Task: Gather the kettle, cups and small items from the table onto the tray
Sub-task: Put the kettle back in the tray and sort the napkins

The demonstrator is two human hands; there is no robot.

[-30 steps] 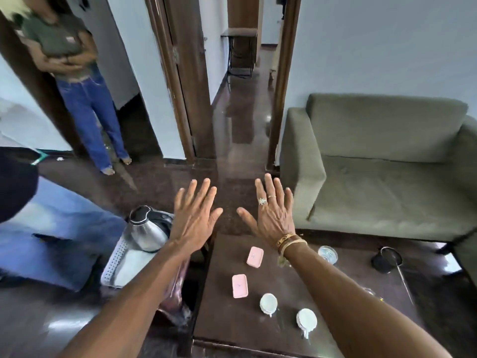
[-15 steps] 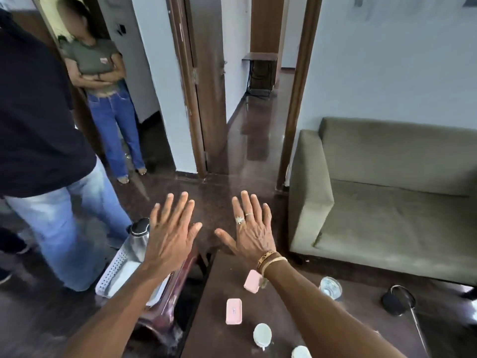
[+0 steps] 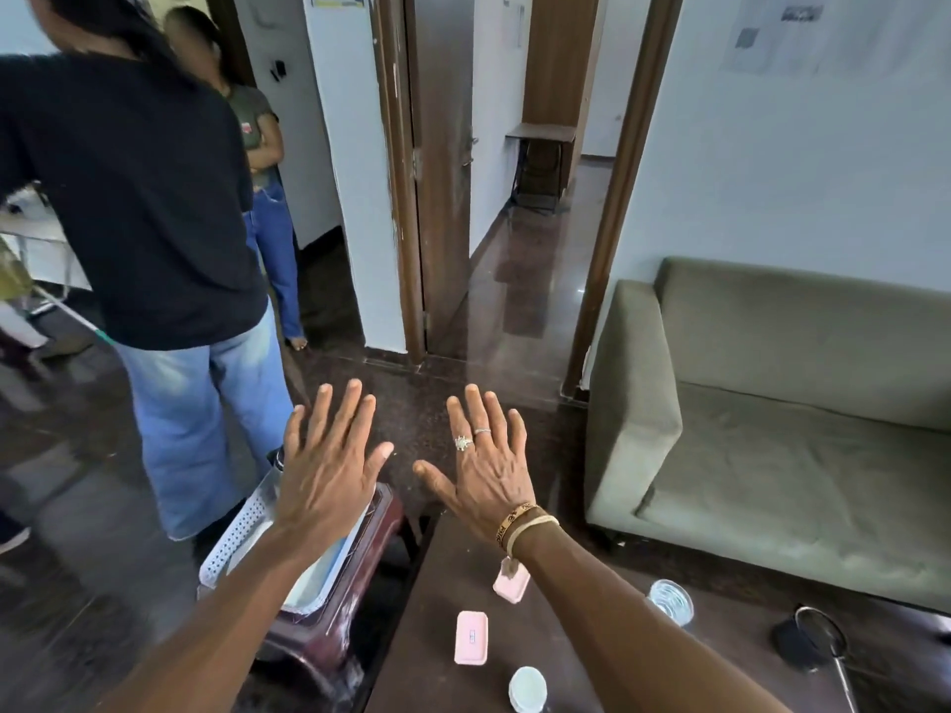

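Gold-bangled right hand (image 3: 489, 470) and left hand (image 3: 324, 470) hover, fingers splayed.

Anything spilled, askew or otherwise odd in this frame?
Nothing looks spilled, tipped or damaged. The near pink box, far pink box, cup and glass sit tidily on the table. The only oddity: the left hand and right hand hover flat, fingers spread, holding nothing.

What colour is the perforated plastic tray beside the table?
The perforated plastic tray is white; head view.
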